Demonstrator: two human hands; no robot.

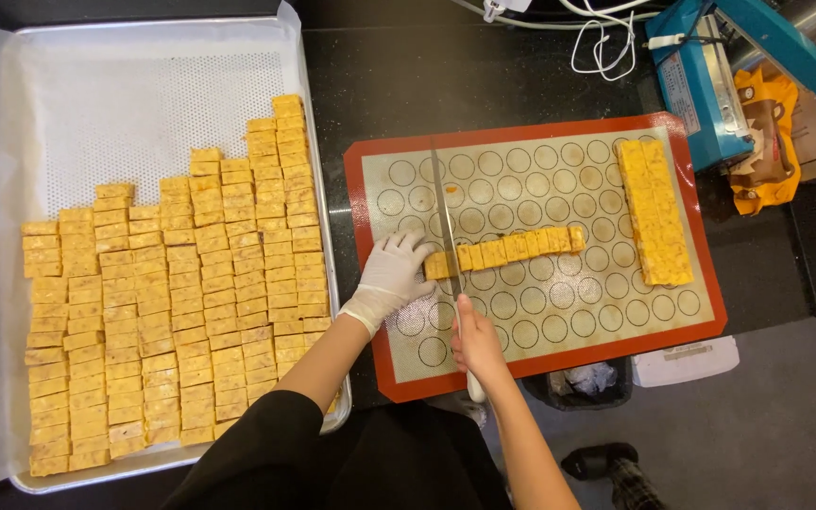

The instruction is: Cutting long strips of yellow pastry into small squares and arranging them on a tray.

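On the silicone baking mat [559,340], a long knife [445,212] is gripped by the bare right hand [476,342]; the scored yellow strip [507,251] is steadied by the gloved left hand [394,274], its grip open, fingers flat.

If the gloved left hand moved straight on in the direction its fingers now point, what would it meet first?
The left hand points right along the mat. Its fingers would first meet the knife blade crossing the near end of the yellow strip; whether they already touch is unclear.
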